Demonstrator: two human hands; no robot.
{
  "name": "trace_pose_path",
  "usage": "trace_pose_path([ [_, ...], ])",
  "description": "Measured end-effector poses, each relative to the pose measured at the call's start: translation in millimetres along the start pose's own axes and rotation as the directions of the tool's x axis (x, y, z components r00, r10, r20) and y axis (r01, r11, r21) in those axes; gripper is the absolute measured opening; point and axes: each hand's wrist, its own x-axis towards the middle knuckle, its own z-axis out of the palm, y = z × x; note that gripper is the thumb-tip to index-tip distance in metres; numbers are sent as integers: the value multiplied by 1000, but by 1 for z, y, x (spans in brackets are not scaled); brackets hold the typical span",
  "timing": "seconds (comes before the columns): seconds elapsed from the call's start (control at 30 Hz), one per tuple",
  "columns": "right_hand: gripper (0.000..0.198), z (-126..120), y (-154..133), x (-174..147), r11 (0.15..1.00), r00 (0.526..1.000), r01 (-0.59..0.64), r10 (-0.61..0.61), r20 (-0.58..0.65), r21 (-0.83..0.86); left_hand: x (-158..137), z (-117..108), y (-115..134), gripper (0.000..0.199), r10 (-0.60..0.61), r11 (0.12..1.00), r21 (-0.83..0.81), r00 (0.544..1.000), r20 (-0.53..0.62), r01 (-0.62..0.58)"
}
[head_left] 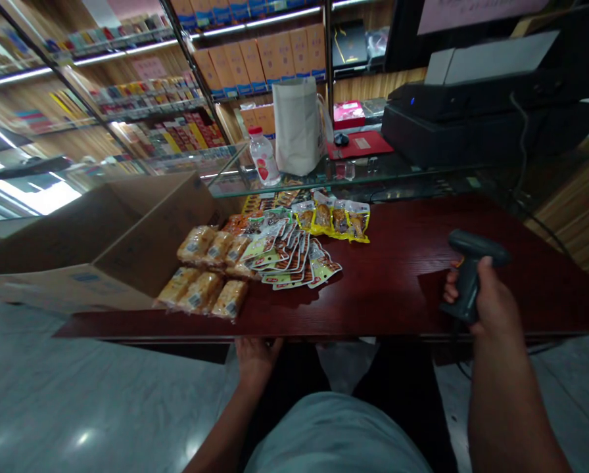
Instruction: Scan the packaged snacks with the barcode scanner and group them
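Note:
My right hand is wrapped around the grip of a dark grey barcode scanner, held over the right part of the dark red table. My left hand is at the table's front edge; its fingers are mostly hidden under that edge. Just beyond it lie several wrapped bread packs in clear film. Beside them, flat green-and-white snack packets are fanned in an overlapping pile. Yellow-edged vacuum packs of brown food lie behind the pile.
A large open cardboard box stands at the left. On the glass counter behind are a red-capped bottle, a white bag, a red mouse pad and a black machine. Stocked shelves line the back. A cable hangs at the right.

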Motion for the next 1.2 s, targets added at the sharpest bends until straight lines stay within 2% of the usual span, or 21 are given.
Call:
trace_pose_path([
  [0.1,55,-1,0,1,1000,1000,-13,13,1,-1,16,5,16,52,-82,988,149,971,225,49],
  [0.27,50,-3,-1,2,1000,1000,29,-29,8,9,19,-5,25,55,-157,961,269,933,324,68],
  [0.43,44,-3,-3,3,1000,1000,15,-15,-8,-27,-5,-15,16,73,-162,945,315,960,228,84],
  [0.57,43,-3,-4,3,999,1000,14,-14,5,-40,-13,-18,18,82,-193,945,305,954,228,119],
  [0.7,44,-5,-3,2,1000,1000,-3,3,17,-30,6,-18,29,71,-257,945,277,918,303,173],
  [0.8,46,-6,-1,2,1000,999,14,-14,31,-16,19,-19,33,56,-214,959,254,909,358,126],
  [0.9,48,-6,1,4,1000,999,25,-24,25,-17,19,-16,30,51,-162,965,251,923,350,74],
  [1.0,51,-5,2,5,1000,1000,24,-24,14,-17,6,-8,23,53,-111,966,257,956,271,39],
  [1.1,52,-5,2,5,999,999,33,-33,-2,-20,-8,1,18,64,-115,950,308,973,199,49],
  [1.2,48,-5,2,4,999,999,37,-37,-6,-22,-12,4,19,67,-140,945,322,963,229,61],
])
